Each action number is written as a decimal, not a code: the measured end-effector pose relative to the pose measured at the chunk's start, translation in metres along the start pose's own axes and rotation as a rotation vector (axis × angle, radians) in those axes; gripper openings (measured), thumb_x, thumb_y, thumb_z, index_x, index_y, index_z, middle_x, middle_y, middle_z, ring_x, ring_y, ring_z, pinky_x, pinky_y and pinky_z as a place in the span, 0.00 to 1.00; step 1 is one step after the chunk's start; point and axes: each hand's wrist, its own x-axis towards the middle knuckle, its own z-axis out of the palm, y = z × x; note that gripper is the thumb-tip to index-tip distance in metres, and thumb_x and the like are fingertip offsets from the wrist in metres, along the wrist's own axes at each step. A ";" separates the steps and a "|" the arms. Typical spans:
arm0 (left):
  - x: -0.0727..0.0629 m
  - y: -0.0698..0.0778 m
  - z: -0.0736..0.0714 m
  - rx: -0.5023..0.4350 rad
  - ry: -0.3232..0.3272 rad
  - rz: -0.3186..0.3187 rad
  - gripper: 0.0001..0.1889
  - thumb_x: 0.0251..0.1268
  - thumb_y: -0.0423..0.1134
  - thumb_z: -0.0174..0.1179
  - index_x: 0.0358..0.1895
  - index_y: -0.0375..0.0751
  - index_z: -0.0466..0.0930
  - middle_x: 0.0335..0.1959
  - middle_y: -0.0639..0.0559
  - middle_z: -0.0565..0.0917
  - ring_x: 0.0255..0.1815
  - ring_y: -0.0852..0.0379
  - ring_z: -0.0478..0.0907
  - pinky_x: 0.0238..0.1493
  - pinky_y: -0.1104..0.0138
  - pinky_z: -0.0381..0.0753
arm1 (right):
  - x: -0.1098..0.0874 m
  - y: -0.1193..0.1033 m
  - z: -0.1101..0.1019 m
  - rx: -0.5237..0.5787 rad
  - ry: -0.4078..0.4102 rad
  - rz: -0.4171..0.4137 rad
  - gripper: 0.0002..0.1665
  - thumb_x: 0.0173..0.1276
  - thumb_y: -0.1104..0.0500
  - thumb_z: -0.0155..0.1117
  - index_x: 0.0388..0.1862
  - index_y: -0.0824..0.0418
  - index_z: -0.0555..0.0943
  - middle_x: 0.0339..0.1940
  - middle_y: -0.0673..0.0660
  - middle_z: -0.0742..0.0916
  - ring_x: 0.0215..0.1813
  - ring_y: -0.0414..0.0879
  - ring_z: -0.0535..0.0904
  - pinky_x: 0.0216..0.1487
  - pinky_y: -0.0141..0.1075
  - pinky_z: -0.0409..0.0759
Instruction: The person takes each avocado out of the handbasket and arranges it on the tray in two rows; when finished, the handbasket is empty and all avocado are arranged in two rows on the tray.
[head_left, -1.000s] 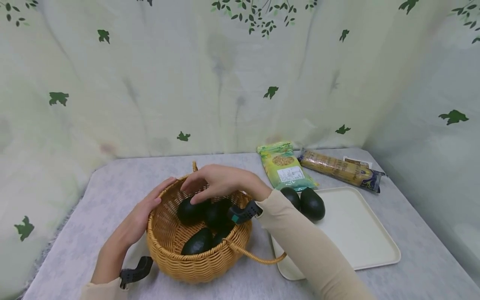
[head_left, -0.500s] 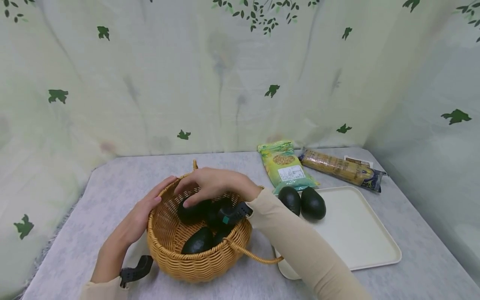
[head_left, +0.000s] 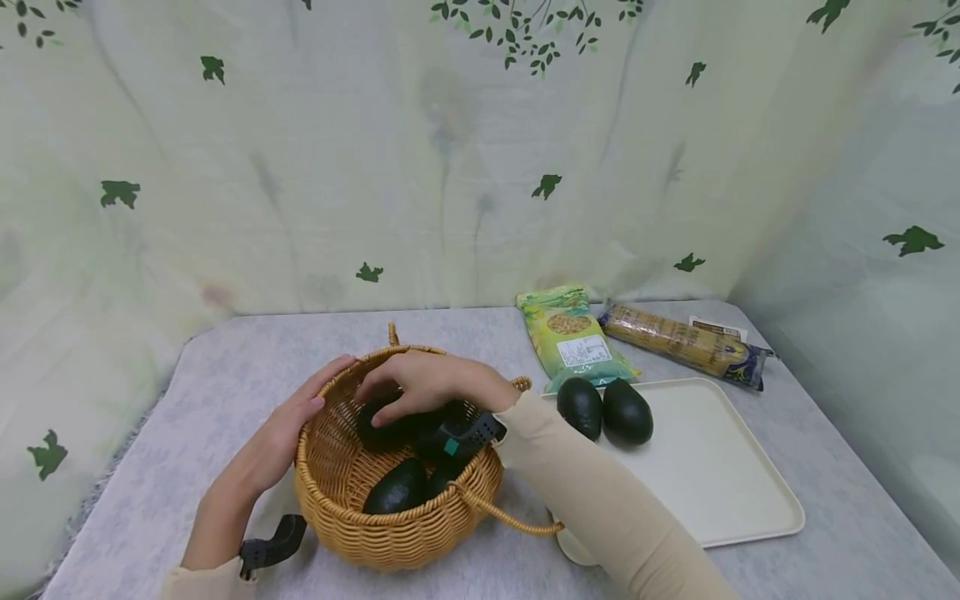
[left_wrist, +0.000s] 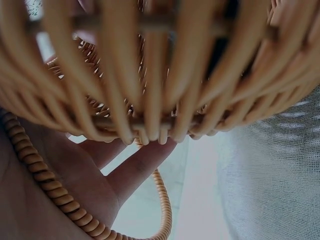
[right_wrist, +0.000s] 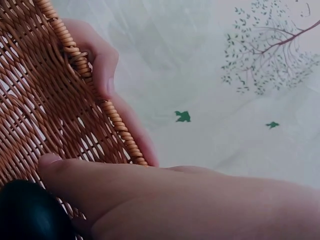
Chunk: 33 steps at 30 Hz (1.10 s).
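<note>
My left hand (head_left: 288,417) lies along the outer left side of a wicker basket (head_left: 397,533), its fingers straight and its thumb at the rim. The left wrist view shows these fingers (left_wrist: 135,172) against the weave. Inside the basket my right hand (head_left: 420,385) grips a dark avocado (head_left: 375,437) from above, with the thumb on its near side and the other fingertips hidden. Another avocado (head_left: 397,486) lies in front, with more dark fruit partly covered by the wrist strap. In the right wrist view, the thumb (right_wrist: 75,175) shows above a dark avocado (right_wrist: 32,212).
To the right stands a cream tray (head_left: 720,467) bearing two avocados (head_left: 627,412) at its far left corner. Behind it lie a green and yellow bag (head_left: 573,337) and a long pack of pasta (head_left: 682,343). The basket's handle (head_left: 517,523) reaches towards the tray's near left corner.
My right hand has moved slightly left and lower into the basket, its fingers closing round the avocado. My left hand has stayed at the basket's side.
</note>
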 end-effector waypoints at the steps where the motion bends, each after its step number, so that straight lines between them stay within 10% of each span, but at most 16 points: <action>1: 0.000 0.000 0.000 0.003 0.001 -0.002 0.27 0.88 0.44 0.29 0.84 0.59 0.51 0.83 0.45 0.55 0.78 0.31 0.55 0.61 0.75 0.69 | 0.000 0.000 0.000 -0.003 0.000 0.001 0.25 0.75 0.52 0.67 0.68 0.56 0.81 0.64 0.49 0.85 0.64 0.37 0.79 0.66 0.27 0.71; 33: 0.000 0.000 0.000 0.007 0.002 -0.007 0.27 0.88 0.45 0.29 0.84 0.61 0.50 0.83 0.45 0.55 0.77 0.32 0.57 0.60 0.75 0.69 | 0.000 -0.002 0.005 -0.020 -0.167 0.115 0.36 0.72 0.50 0.70 0.77 0.53 0.72 0.75 0.53 0.75 0.75 0.42 0.68 0.71 0.30 0.67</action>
